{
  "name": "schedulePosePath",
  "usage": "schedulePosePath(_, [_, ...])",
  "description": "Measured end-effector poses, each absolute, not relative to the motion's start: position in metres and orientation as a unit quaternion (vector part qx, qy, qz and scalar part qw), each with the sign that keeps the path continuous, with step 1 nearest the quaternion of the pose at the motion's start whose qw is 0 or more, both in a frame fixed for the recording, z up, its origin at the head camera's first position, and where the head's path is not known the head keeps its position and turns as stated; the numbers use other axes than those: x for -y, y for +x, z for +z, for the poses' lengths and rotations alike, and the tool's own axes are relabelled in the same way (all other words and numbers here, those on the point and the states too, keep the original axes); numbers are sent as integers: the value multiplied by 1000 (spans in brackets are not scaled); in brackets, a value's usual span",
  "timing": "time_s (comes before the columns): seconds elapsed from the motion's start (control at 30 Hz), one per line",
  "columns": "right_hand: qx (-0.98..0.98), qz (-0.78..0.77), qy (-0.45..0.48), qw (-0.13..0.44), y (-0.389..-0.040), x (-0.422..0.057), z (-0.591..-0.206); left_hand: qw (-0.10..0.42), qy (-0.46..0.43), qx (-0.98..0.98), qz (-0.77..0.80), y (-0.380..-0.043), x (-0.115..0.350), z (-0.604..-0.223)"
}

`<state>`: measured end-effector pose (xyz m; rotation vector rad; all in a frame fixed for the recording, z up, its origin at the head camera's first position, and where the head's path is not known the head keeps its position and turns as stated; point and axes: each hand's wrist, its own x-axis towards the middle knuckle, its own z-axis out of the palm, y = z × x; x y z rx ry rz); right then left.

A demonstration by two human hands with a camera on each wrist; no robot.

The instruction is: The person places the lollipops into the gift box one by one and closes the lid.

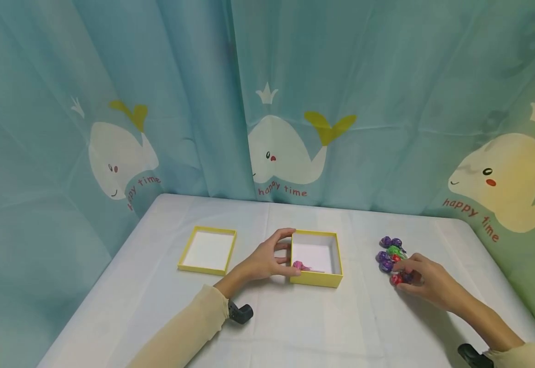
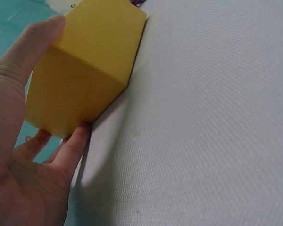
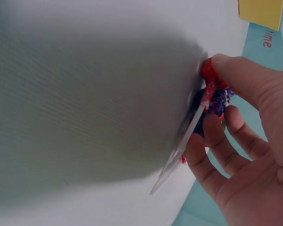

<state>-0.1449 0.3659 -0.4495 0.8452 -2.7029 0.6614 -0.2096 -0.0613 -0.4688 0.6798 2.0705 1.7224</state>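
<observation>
My left hand (image 1: 264,260) grips the left side of an open yellow box (image 1: 317,279), thumb at the front and fingers behind. Inside the box lies a pink-wrapped lollipop (image 1: 299,266) along the front wall. On the right, my right hand (image 1: 433,283) reaches over a bunch of wrapped lollipops. In the right wrist view its thumb touches a red lollipop (image 3: 209,70) with a white stick, and curved fingers lie close to a purple lollipop (image 3: 220,100). Its index finger is hidden there, so I cannot tell whether it pinches the red one.
Several more lollipops, purple (image 1: 384,256) and green (image 1: 393,250), lie beside the right hand. A shallow yellow-edged lid (image 1: 207,249) lies inside up, left of the box. White cloth (image 1: 304,327) covers the table. A blue-green whale curtain (image 1: 193,102) hangs behind it.
</observation>
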Motion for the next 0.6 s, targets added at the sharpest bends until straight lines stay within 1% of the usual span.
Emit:
schedulePosePath(0.3, [940,215,250,91,-143,-362,-448,180,244,-729,614,-212,61,-469])
schedulePosePath(0.6, [941,219,245,83,-141,-362,-450,183,242,-730,613,-211,62,-472])
